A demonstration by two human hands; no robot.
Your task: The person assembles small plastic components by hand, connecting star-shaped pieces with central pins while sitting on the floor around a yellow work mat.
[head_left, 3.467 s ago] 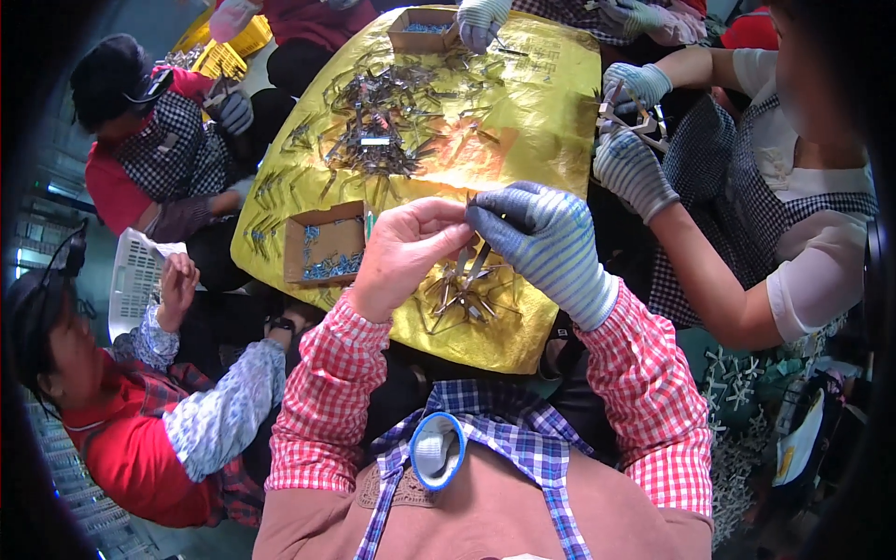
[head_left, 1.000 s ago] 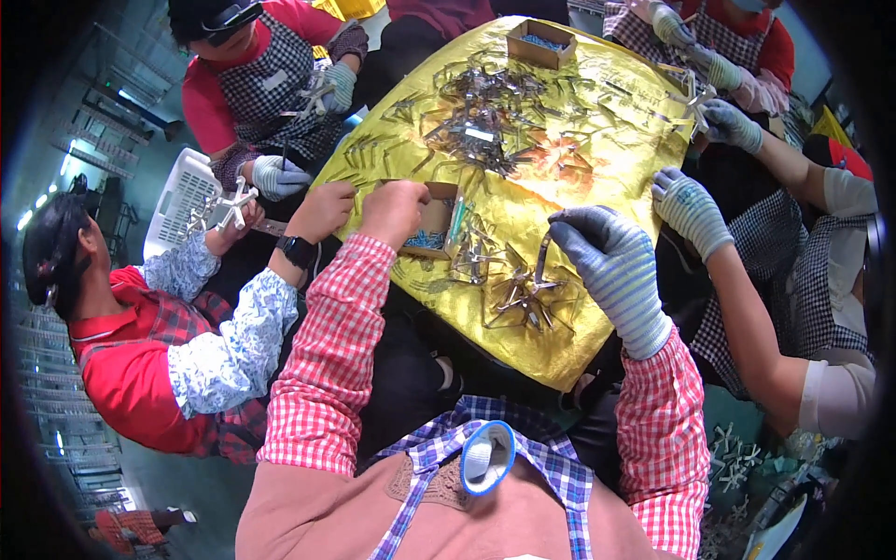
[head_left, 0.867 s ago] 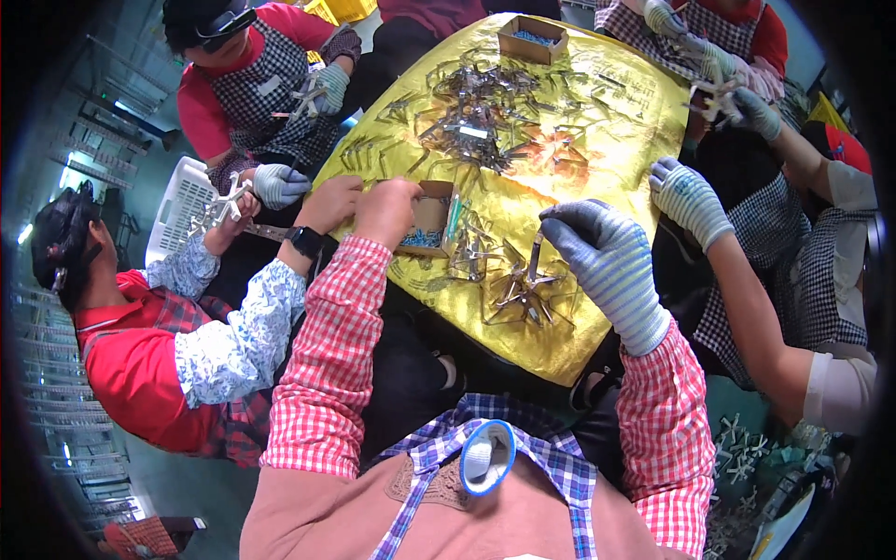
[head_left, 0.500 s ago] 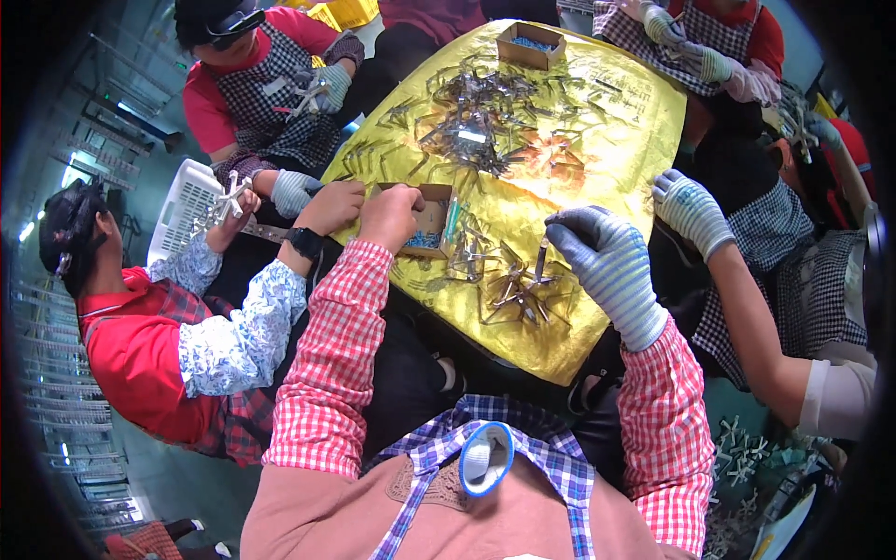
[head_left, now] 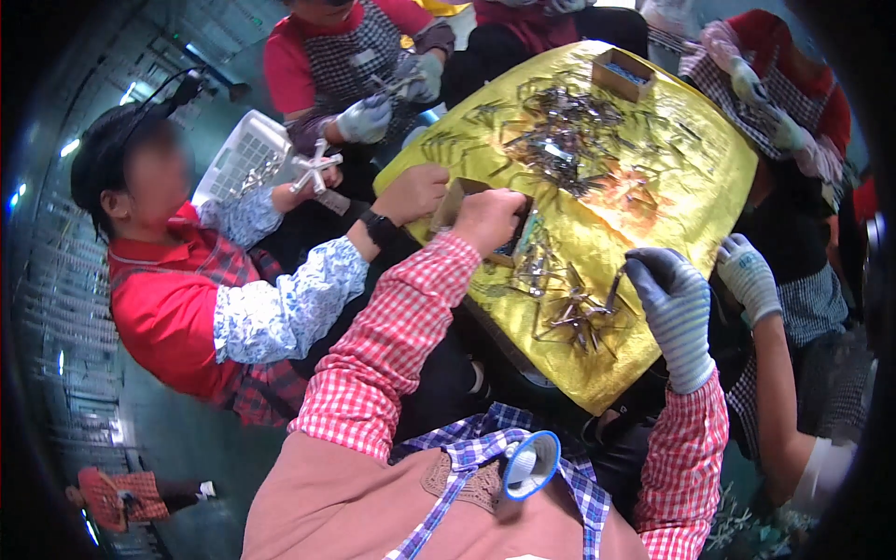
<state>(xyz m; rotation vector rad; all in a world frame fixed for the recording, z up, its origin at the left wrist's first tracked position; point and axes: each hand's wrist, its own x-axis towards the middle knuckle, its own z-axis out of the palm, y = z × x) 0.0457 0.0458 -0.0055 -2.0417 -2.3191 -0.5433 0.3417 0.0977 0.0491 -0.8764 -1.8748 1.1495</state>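
My bare left hand (head_left: 488, 222) is over a small cardboard box (head_left: 452, 202) near the left edge of a yellow-covered table (head_left: 523, 315), its fingers curled. The fingertips are hidden, so what they pinch cannot be made out. Small blue pieces show in the box beside that hand. My right hand (head_left: 674, 303), in a striped grey-and-white glove, is closed on a thin dark metal strip (head_left: 613, 291) between thumb and fingers. The strip points down toward a loose pile of shiny metal strips (head_left: 579, 315) just left of it.
A larger heap of metal strips (head_left: 560, 126) and a second cardboard box (head_left: 623, 75) lie farther back. At left, a person's bare hand (head_left: 413, 193) is close to my left hand; another's gloved hand (head_left: 749, 278) rests at the right edge. A white basket (head_left: 245, 154) stands far left.
The view has shifted, so the table appears farther right and lower. My left hand stays at the box, now more over it. My right hand still holds the metal strip near the pile.
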